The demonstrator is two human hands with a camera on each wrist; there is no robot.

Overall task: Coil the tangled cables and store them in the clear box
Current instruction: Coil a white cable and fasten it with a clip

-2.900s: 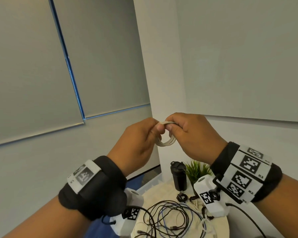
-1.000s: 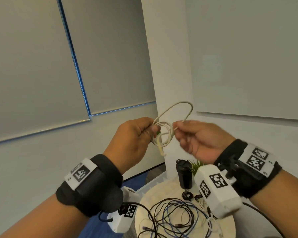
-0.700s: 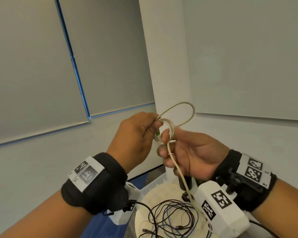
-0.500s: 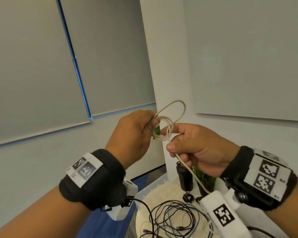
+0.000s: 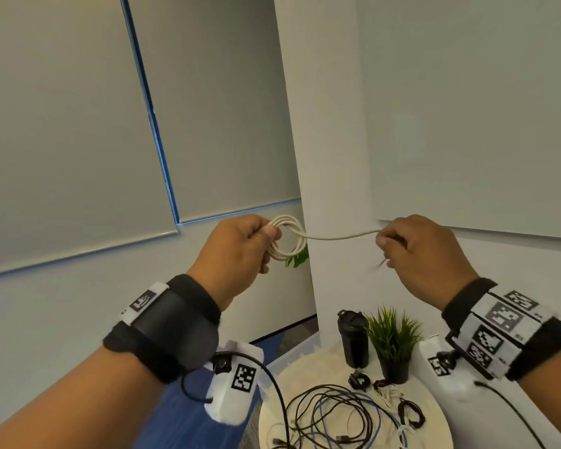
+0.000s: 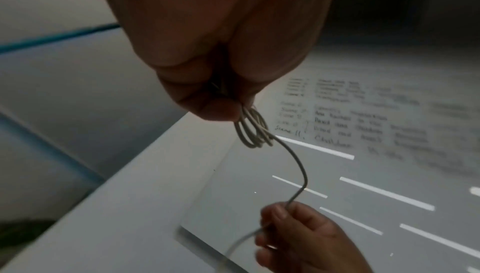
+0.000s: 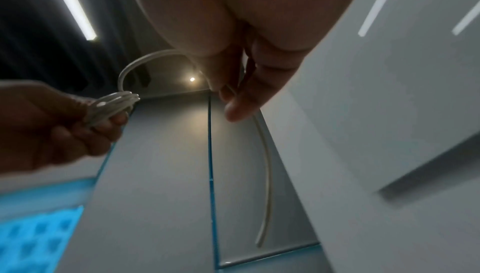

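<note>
Holding the cable (image 5: 287, 241) loops tight, the left hand (image 5: 237, 254) stays up while the right hand (image 5: 425, 254) pinches the loose tail; wrap it round the loops snugly, then tuck it.

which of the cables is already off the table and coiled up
The white cable: the left hand holds its loops in the air, the right hand pulls its tail. The dark cables lie tangled on the table.

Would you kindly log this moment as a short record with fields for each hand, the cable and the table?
left hand: grips the coiled loops of the white cable
right hand: pinches the cable's free tail
cable: several loops, tail stretched between the hands
round table: tangled dark cables, black bottle, potted plant
clear box: cannot tell
</note>
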